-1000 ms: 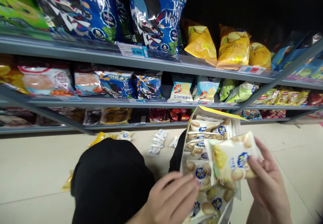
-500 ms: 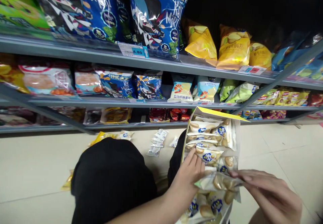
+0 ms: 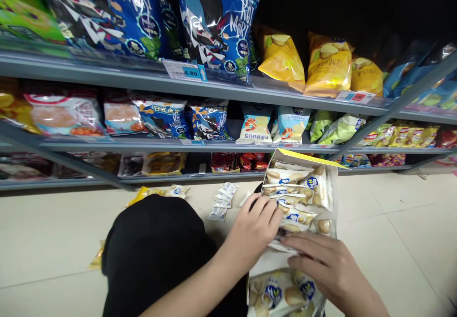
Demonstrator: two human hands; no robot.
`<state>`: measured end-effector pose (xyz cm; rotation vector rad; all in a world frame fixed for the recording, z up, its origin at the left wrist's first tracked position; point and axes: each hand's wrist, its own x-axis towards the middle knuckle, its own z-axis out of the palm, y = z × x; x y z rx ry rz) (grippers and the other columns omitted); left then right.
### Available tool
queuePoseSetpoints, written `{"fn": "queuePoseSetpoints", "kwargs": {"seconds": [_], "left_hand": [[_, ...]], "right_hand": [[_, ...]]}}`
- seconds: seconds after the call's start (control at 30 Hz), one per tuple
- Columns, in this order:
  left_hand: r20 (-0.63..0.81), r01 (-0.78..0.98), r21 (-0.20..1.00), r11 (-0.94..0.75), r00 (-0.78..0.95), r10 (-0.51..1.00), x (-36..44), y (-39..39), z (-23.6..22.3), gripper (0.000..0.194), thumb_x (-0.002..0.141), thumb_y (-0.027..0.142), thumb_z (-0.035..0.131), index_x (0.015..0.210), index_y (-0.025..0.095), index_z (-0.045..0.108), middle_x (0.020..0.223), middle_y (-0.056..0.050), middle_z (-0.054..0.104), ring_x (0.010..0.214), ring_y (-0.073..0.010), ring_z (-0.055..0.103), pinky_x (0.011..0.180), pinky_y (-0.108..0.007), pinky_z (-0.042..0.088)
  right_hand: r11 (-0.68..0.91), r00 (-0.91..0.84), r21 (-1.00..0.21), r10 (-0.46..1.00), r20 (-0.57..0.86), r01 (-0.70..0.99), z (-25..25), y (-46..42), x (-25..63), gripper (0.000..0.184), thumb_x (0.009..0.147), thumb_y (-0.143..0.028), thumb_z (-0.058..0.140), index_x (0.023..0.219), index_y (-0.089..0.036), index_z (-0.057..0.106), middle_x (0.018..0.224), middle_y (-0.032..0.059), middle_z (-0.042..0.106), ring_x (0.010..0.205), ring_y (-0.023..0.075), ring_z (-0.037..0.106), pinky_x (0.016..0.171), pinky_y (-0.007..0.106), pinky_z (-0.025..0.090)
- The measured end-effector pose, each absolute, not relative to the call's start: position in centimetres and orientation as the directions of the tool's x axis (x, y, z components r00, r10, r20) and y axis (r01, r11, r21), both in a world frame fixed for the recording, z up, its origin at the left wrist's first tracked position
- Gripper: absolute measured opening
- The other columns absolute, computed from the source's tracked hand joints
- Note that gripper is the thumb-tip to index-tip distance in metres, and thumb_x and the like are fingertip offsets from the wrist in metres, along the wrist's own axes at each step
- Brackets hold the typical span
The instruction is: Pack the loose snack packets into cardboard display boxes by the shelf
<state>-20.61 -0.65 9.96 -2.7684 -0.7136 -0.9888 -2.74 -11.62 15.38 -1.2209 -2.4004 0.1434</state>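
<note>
We see left hand curled at left edge of open carton, right hand, fingers narrow, over blue-logo snack packets inside, can't tell if either grips.

An open box with a yellow flap holds small pale packets. The left hand curls over the box's left edge; the right hand reaches in from the box's right side, fingertips touching packets midway along it. Left of the box are a black-clad knee and, on the floor, white sachets. Beyond the box, shelves carry bagged snacks.
</note>
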Motion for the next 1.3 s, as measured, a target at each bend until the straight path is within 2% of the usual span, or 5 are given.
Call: {"fn": "queuePoseSetpoints", "kwargs": {"seconds": [0.33,0.5,0.87,1.0,1.3], "left_hand": [[0.689,0.334,0.153,-0.930,0.639,0.343,-23.7,-2.0,11.7,0.032,0.097,0.010,0.043,0.121,0.012,0.063,0.115,-0.009,0.067,0.110,-0.0232,0.055,0.103,-0.042,0.041],[0.554,0.049,0.109,-0.993,0.826,0.102,-24.6,-6.0,10.6,0.013,0.097,0.018,0.055,0.098,0.017,0.067,0.078,0.002,0.064,0.071,-0.0130,0.053,0.072,-0.027,0.043],[0.511,0.454,0.023,-0.891,0.760,0.401,-22.9,-7.5,6.4,0.021,0.096,0.022,0.052,0.110,0.013,0.063,0.104,-0.010,0.066,0.094,-0.0216,0.056,0.086,-0.037,0.036],[0.535,0.466,0.052,-0.883,0.734,0.419,-23.0,-7.7,5.7,0.022,0.095,0.020,0.052,0.113,0.016,0.062,0.112,-0.008,0.066,0.097,-0.0220,0.056,0.089,-0.037,0.035],[0.616,0.201,0.181,-0.963,0.740,0.270,-22.3,-7.8,6.3,0.013,0.096,0.017,0.053,0.089,0.017,0.064,0.073,0.000,0.059,0.073,-0.0163,0.051,0.073,-0.032,0.037]], "right_hand": [[0.503,-0.473,-0.088,0.849,0.234,0.860,12.8,-10.5,-3.7,0.023,0.100,-0.011,0.042,0.099,-0.014,0.064,0.095,0.0095,0.065,0.083,0.0230,0.059,0.065,0.035,0.052],[0.489,-0.439,-0.149,0.855,0.275,0.859,12.6,-10.7,-3.4,0.030,0.104,-0.015,0.033,0.105,-0.014,0.063,0.101,0.0099,0.065,0.087,0.0211,0.057,0.065,0.031,0.047],[0.538,-0.473,-0.085,0.796,0.377,0.839,13.3,-10.3,-4.9,0.035,0.106,-0.016,0.029,0.101,-0.013,0.064,0.096,0.0092,0.068,0.079,0.0179,0.056,0.064,0.029,0.045],[0.520,-0.436,-0.149,0.815,0.382,0.841,12.9,-10.5,-4.7,0.028,0.102,-0.009,0.035,0.093,-0.015,0.061,0.096,0.0089,0.066,0.080,0.0172,0.055,0.066,0.029,0.044],[0.516,-0.375,-0.326,0.833,0.406,0.792,11.2,-10.8,-4.8,0.026,0.100,-0.005,0.036,0.082,-0.018,0.050,0.094,0.0053,0.064,0.077,0.0156,0.049,0.065,0.028,0.041]]}}
